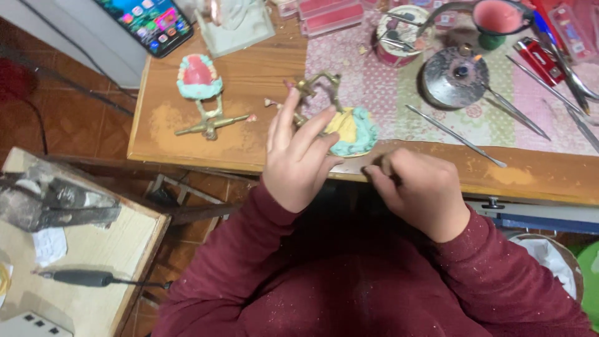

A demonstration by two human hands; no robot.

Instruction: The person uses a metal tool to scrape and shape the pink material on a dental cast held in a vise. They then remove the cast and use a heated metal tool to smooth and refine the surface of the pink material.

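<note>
Left hand (299, 156) wrapped around brass articulator (318, 87) carrying teal-and-yellow dental cast (357, 131) — held at near edge of wooden table (249, 81). Right hand (418, 187) closed on thin tool, mostly hidden, just right of cast. Second cast on articulator (201, 84) lying further left; metal instruments (455, 134) to the right.

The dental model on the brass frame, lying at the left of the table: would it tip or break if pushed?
The dental model probably slides rather than rolls, since its brass frame lies flat. Its teal cast looks like plaster, so likely brittle and heavy for its size.
</note>
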